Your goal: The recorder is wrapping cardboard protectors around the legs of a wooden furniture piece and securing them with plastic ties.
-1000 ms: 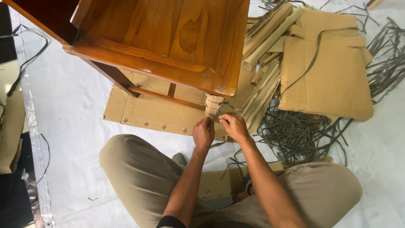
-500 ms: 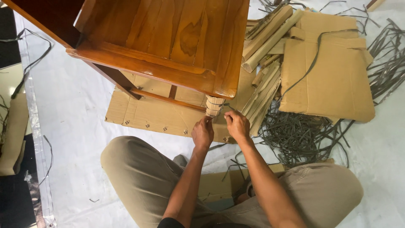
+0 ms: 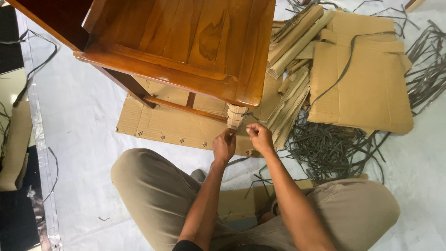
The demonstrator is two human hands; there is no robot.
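Open white sheet (image 3: pixel 79 121) left of the wrapped chair leg (image 3: pixel 236 116); on the right, cardboard strips (image 3: pixel 290 100) and tangled straps (image 3: pixel 325 148) crowd in (seat (image 3: pixel 186 42) overhangs above).

The scene is evenly and brightly lit from above. A soft glare is seen on the wooden chair seat (image 3: pixel 195 42), and a faint shadow is cast beneath it. Focus is sharp throughout.

A: How many pieces of furniture?
B: One brown wooden chair (image 3: pixel 186 42), and one leg wrapped in corrugated cardboard (image 3: pixel 235 116).
A: Hands?
B: Two: left hand (image 3: pixel 224 146), right hand (image 3: pixel 260 138).
A: Flat cardboard sheets?
B: Two: one large folded tan sheet (image 3: pixel 367 88), one flat sheet under the chair (image 3: pixel 162 125).
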